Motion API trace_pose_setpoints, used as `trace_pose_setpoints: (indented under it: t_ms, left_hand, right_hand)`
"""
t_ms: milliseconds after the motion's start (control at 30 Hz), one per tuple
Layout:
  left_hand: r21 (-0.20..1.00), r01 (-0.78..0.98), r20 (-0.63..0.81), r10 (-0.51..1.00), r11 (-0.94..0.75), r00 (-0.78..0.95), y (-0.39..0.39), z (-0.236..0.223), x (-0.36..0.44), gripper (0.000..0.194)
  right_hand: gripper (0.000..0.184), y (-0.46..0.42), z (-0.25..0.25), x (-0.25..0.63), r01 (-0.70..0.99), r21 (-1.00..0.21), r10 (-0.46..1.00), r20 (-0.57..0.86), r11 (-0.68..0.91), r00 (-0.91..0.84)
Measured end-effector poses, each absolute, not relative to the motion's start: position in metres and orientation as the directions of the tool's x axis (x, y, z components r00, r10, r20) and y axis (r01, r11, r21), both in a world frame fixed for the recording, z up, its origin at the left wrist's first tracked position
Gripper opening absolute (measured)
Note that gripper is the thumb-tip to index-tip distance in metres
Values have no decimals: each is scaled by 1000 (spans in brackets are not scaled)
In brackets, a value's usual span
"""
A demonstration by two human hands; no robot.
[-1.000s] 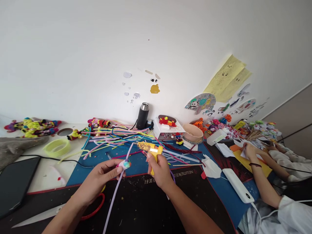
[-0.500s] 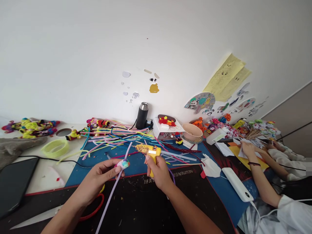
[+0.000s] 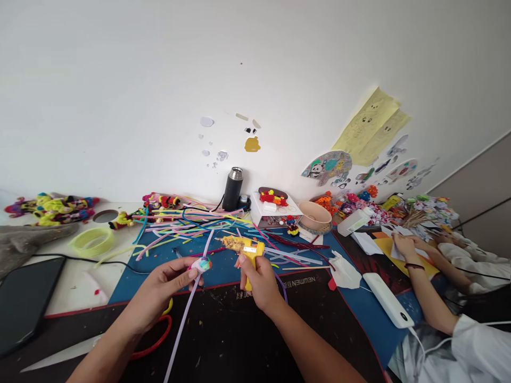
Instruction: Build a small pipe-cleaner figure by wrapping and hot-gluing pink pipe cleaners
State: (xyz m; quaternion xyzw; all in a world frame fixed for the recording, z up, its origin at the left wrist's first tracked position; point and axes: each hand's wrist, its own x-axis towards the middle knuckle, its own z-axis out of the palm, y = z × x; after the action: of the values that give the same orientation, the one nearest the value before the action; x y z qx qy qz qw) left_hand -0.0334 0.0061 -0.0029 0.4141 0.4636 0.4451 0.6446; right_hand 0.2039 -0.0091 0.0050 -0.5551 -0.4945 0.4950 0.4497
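Note:
Between the thumb and fingers of my left hand (image 3: 171, 284) is a small white bundle (image 3: 202, 264) with green, blue and orange patches. A long pale lilac pipe cleaner (image 3: 184, 324) passes by it, sticking out above and hanging below my fingers. My right hand (image 3: 259, 279) is wrapped round the handle of a yellow hot glue gun (image 3: 249, 250). Its nozzle points left, a short way to the right of the bundle and apart from it. Under my left forearm lie red-handled scissors (image 3: 157, 343), partly hidden.
Loose pipe cleaners (image 3: 171, 231) spread behind my hands. A black thermos (image 3: 232, 190), white box (image 3: 275, 210) and pink bowl (image 3: 315, 215) stand along the wall. A dark tablet (image 3: 27, 303) lies left. At right are a white device (image 3: 388, 300) and a co-worker's arm (image 3: 425, 298) over paper.
The lilac pipe cleaner and bundle have shifted very slightly, the lower end swinging a little right. My right hand and the glue gun stay nearly where they were.

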Motion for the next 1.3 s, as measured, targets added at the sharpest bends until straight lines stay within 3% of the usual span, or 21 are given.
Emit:
trace_pose_setpoints:
  t_ms: [433, 933, 1300]
  left_hand:
    - [972, -126, -165, 959, 198, 230, 6, -7, -35, 49]
    - [961, -172, -166, 951, 215, 260, 5, -10, -35, 43]
    - [974, -128, -153, 960, 187, 236, 5, -10, -36, 49]
  right_hand:
    - [61, -10, 12, 201, 90, -992, 996, -84, -84, 4]
    - [62, -9, 5, 202, 119, -990, 997, -81, -80, 3]
    - [63, -12, 2, 203, 128, -987, 995, -98, -94, -23]
